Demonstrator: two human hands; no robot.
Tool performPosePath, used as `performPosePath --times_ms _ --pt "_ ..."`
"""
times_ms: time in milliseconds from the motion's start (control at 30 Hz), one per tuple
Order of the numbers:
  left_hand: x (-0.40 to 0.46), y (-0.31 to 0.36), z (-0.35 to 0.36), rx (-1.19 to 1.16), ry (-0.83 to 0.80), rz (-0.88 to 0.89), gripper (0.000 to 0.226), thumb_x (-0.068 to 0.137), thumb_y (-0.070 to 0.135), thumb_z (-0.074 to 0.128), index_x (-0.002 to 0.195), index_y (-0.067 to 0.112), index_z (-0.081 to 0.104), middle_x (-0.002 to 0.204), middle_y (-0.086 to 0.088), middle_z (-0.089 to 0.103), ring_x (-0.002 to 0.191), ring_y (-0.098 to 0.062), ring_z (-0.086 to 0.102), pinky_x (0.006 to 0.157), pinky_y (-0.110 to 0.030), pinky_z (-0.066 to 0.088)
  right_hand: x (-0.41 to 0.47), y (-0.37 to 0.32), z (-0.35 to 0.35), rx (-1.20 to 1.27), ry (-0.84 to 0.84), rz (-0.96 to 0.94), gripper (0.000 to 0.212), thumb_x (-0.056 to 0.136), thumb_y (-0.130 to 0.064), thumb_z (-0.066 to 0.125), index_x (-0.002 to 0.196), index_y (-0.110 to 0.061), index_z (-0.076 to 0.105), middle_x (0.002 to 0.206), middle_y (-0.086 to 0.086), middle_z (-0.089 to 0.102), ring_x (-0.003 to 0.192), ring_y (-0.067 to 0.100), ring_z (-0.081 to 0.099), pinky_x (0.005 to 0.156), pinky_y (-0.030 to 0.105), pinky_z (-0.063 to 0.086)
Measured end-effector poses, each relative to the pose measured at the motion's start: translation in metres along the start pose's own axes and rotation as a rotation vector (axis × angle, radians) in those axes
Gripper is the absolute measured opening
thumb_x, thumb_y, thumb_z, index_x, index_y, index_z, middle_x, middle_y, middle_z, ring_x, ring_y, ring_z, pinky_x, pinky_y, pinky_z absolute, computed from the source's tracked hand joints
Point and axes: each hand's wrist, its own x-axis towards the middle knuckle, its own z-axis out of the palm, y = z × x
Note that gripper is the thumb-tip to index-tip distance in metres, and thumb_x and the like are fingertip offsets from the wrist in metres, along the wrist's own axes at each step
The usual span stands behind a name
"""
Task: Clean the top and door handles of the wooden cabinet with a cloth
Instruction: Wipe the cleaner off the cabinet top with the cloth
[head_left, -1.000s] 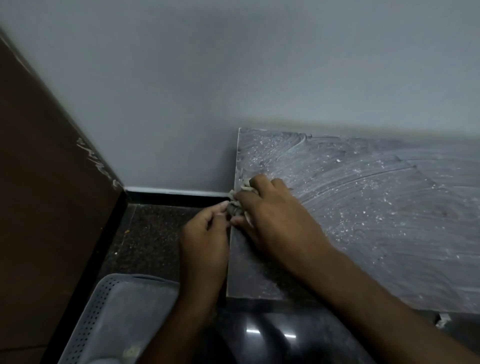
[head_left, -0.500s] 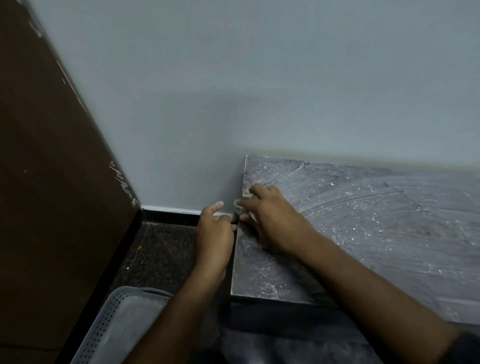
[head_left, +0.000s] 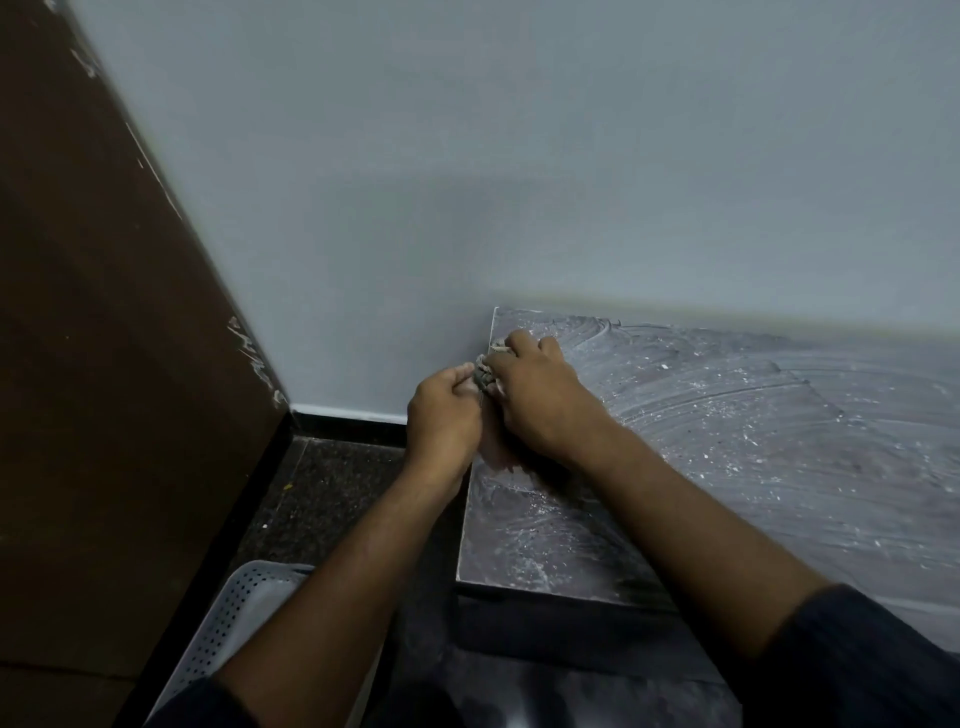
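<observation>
The cabinet top (head_left: 727, 457) is a dark wooden surface covered in white dust and curved wipe streaks, filling the right half of the view. A small crumpled grey cloth (head_left: 484, 375) lies at its left edge near the back corner. My right hand (head_left: 535, 400) presses on the cloth from the cabinet side. My left hand (head_left: 444, 415) hangs just off the left edge and pinches the same cloth with thumb and fingers. Most of the cloth is hidden under my hands. No door handles are in view.
A pale wall (head_left: 519, 182) runs behind the cabinet. A brown door (head_left: 104, 364) stands at the left. Dark speckled floor (head_left: 322, 483) lies between them. A white perforated basket (head_left: 234, 623) sits on the floor at the lower left.
Both hands have moved with the cloth along the left edge toward the back corner. My left hand's fingers have closed onto the cloth. The camera has tilted upward.
</observation>
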Motion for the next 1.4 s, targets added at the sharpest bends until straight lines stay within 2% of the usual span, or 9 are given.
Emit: performPosePath --times_ms 167,400,533,667,867,1033,1167,1333,1400 --pt "0.005 -0.002 0.006 0.035 0.095 0.032 0.037 0.095 0.006 0.046 0.128 0.015 0.061 0.119 -0.001 0.068 0.108 -0.017 0.063 0.099 -0.037 0.050 -0.043 0.005 0.003 0.082 -0.012 -0.151 0.052 0.090 -0.041 0.052 0.136 -0.018 0.049 0.128 0.004 0.048 0.108 0.025 0.043 0.091 0.040 0.046" --pt "0.013 0.001 0.012 0.184 0.091 0.101 0.025 0.094 0.015 0.057 0.113 0.018 0.072 0.109 0.004 0.073 0.095 -0.009 0.065 0.077 -0.014 0.043 0.009 0.017 0.000 -0.020 0.035 0.085 0.032 0.102 -0.026 0.045 0.130 -0.011 0.050 0.134 0.011 0.041 0.118 0.033 0.040 0.098 0.048 0.042" --pt "0.022 0.003 0.017 0.261 0.056 0.142 0.028 0.092 0.009 0.057 0.116 0.015 0.071 0.111 -0.002 0.073 0.093 -0.012 0.064 0.073 -0.005 0.038 -0.027 0.025 0.006 0.063 0.048 -0.073 0.045 0.097 -0.018 0.051 0.140 -0.009 0.051 0.141 0.013 0.047 0.129 0.032 0.041 0.112 0.047 0.034" --pt "0.029 -0.001 0.022 0.311 0.014 0.121 0.035 0.096 0.007 0.053 0.131 0.008 0.060 0.134 -0.011 0.058 0.123 -0.023 0.055 0.093 -0.016 0.032 -0.045 0.070 -0.011 0.097 0.016 0.045 0.049 0.095 -0.013 0.060 0.143 -0.012 0.052 0.143 0.012 0.049 0.129 0.028 0.045 0.116 0.040 0.034" --pt "0.032 -0.001 0.029 0.220 0.034 0.042 0.039 0.095 0.002 0.052 0.133 0.007 0.057 0.135 -0.009 0.058 0.122 -0.020 0.055 0.094 -0.016 0.034 -0.055 0.050 -0.005 0.164 0.018 0.056 0.047 0.099 -0.019 0.055 0.146 -0.017 0.049 0.145 0.008 0.050 0.129 0.026 0.047 0.112 0.037 0.039" --pt "0.032 0.001 0.023 0.125 -0.011 -0.002 0.039 0.094 0.005 0.056 0.133 0.010 0.057 0.136 -0.005 0.059 0.124 -0.018 0.055 0.110 -0.031 0.039 -0.054 0.066 -0.012 0.178 0.043 0.122 0.044 0.098 -0.022 0.057 0.142 -0.018 0.054 0.140 0.008 0.054 0.122 0.024 0.051 0.109 0.035 0.041" --pt "0.032 0.001 0.024 0.120 0.017 -0.004 0.038 0.094 0.006 0.058 0.132 0.011 0.059 0.135 -0.005 0.060 0.123 -0.019 0.056 0.109 -0.030 0.040 -0.044 0.048 -0.008 0.127 0.029 0.146 0.045 0.100 -0.024 0.054 0.143 -0.015 0.050 0.140 0.012 0.053 0.128 0.027 0.048 0.116 0.038 0.032" --pt "0.035 -0.002 0.024 0.093 0.009 -0.023 0.038 0.094 0.007 0.058 0.131 0.011 0.059 0.135 -0.006 0.060 0.123 -0.019 0.056 0.108 -0.028 0.039 -0.061 0.058 -0.012 -0.089 0.069 0.103 0.039 0.098 -0.043 0.055 0.133 -0.027 0.060 0.135 -0.002 0.063 0.136 0.020 0.048 0.122 0.056 -0.009" --pt "0.035 -0.003 0.024 0.094 0.016 -0.021 0.037 0.094 0.007 0.058 0.131 0.011 0.060 0.135 -0.005 0.060 0.123 -0.019 0.056 0.102 -0.020 0.035 -0.048 0.063 -0.019 -0.030 0.046 0.185 0.039 0.098 -0.038 0.055 0.132 -0.020 0.061 0.136 0.004 0.060 0.138 0.026 0.044 0.124 0.050 0.010"
